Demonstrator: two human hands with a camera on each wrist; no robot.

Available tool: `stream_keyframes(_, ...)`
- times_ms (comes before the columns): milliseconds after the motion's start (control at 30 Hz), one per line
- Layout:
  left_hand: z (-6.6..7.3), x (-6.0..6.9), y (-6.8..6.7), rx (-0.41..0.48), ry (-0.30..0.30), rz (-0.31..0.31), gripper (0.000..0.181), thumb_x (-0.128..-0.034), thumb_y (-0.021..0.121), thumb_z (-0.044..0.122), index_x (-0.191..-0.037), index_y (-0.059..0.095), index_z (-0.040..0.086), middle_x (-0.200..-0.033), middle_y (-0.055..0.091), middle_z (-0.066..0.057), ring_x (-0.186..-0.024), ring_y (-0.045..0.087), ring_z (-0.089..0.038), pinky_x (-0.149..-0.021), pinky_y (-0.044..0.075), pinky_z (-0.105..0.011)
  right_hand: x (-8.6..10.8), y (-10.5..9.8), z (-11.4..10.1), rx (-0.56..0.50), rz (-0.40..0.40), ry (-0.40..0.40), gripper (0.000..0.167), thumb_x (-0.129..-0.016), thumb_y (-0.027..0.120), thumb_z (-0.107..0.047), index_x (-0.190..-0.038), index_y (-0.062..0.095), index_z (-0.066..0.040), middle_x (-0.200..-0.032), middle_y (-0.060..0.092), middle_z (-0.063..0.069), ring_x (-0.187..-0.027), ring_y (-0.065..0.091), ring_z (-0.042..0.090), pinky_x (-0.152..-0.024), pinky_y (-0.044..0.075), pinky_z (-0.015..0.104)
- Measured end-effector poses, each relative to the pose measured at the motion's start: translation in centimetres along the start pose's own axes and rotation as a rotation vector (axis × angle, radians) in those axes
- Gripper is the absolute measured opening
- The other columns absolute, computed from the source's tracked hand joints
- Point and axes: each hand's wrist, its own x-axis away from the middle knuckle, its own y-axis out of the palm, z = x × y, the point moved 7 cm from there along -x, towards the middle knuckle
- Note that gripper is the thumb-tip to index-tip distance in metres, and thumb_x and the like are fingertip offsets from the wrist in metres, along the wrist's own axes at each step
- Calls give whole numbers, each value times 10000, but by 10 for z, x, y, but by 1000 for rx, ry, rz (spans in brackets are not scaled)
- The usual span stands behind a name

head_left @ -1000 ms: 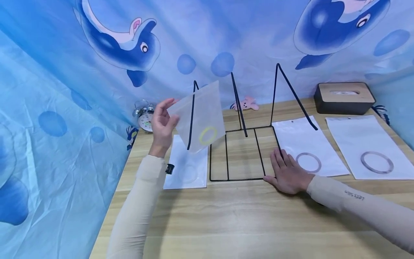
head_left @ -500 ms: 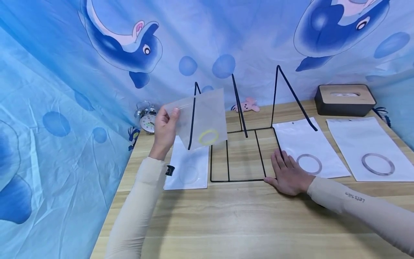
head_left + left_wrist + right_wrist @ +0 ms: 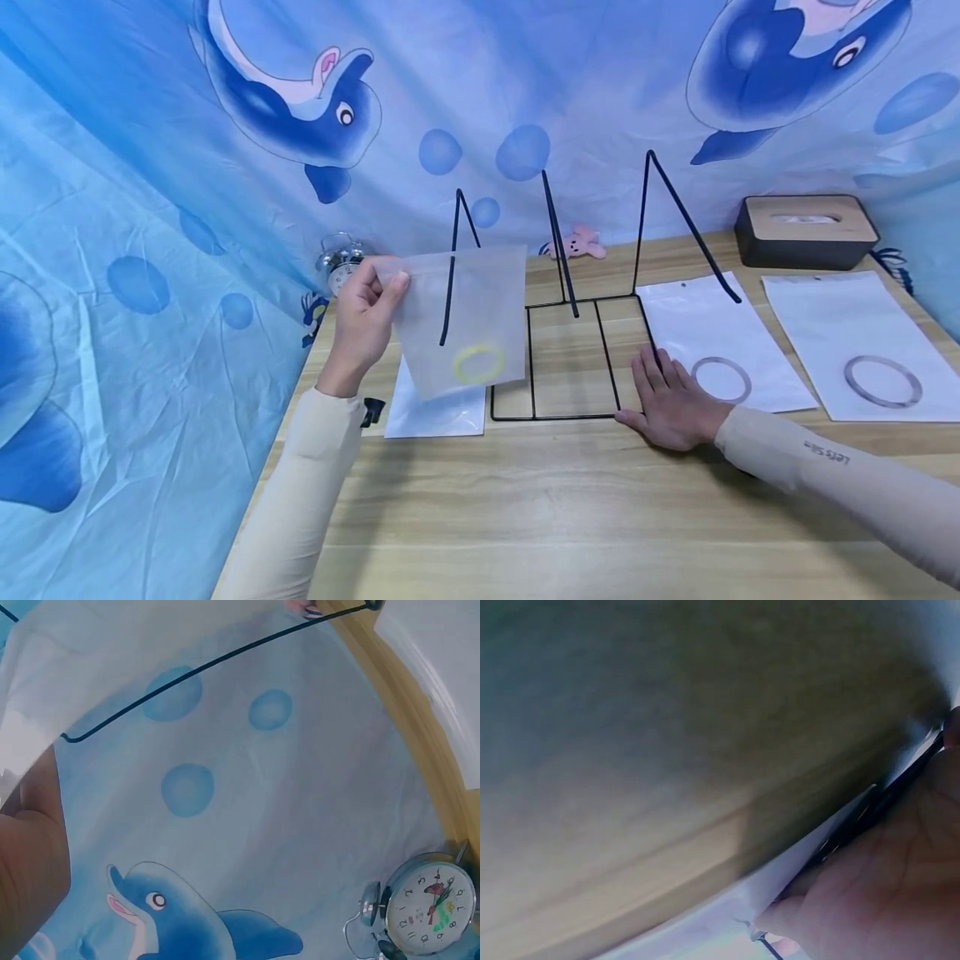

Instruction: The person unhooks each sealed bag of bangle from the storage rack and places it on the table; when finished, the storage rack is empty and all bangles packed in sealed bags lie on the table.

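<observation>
My left hand [image 3: 362,321] pinches the left edge of a frosted plastic bag [image 3: 487,304], thumb in front and fingers behind. A yellow ring shows near the bag's lower part. The bag hangs upright between the two legs of the left prong of a black wire rack [image 3: 560,242]; one leg crosses its front and the other passes behind it. Flat on the rack's right front corner rests my right hand [image 3: 675,407], its fingers straight. In the left wrist view the hand [image 3: 30,855] is mostly cut off. In the right wrist view a blurred palm [image 3: 885,900] covers the dark rack wire.
Two white bags [image 3: 712,333] with ring prints lie right of the rack. Another white bag [image 3: 435,417] lies at its left, partly covered. An alarm clock [image 3: 430,909], a pink plush [image 3: 582,243] and a tissue box [image 3: 806,233] stand toward the back, before a blue curtain.
The frosted bag has come down and turned more squarely toward me, its lower edge dropping as my left hand moves slightly left and down. My right hand stays on the rack.
</observation>
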Motion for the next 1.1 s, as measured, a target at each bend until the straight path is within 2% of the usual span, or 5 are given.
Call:
stream_keyframes(167,4,13,-3,37,19,-20,163,-1025,545,31,-1115,580,-101,-833,610,-41,-660,552,-155,-545,441,-239,0,0,1,0,-3,1,960,-1032,352,-614,-1527,92,166,-1594,-40,369,-1455,-50,544,-1145,32,645)
stream_keyframes(633,24,48,-6,200,22,-48,93,-988,502,-87,-1051,531,-150,-763,588,4,-593,510,-97,-498,405,-232,-1,1,1,16,1,-10,997,-1017,295,-665,-1524,105,171,-1592,-21,375,-1453,-40,547,-1145,49,645)
stream_keyframes(800,31,61,-8,274,44,-59,150,-983,490,-104,-1060,605,-45,-825,627,17,-628,529,-91,-516,416,-222,0,-3,-2,-12,13,-21,981,-1023,321,-645,-1524,109,171,-1592,-17,377,-1456,-46,542,-1149,38,638)
stream_keyframes(967,42,72,-9,441,91,-93,209,-1004,500,-68,-1086,642,62,-878,641,8,-604,477,-116,-492,368,-231,-1,-1,-1,-1,1,-12,1004,-1015,291,-670,-1523,97,173,-1593,-31,373,-1455,-49,542,-1146,40,641)
stream_keyframes(1100,54,78,-13,687,162,-135,146,-1015,496,-69,-1113,604,-59,-913,648,-64,-649,516,-146,-523,401,-235,-1,1,1,-5,-7,-6,1047,-996,264,-709,-1519,86,180,-1589,-39,380,-1449,-57,552,-1138,27,654)
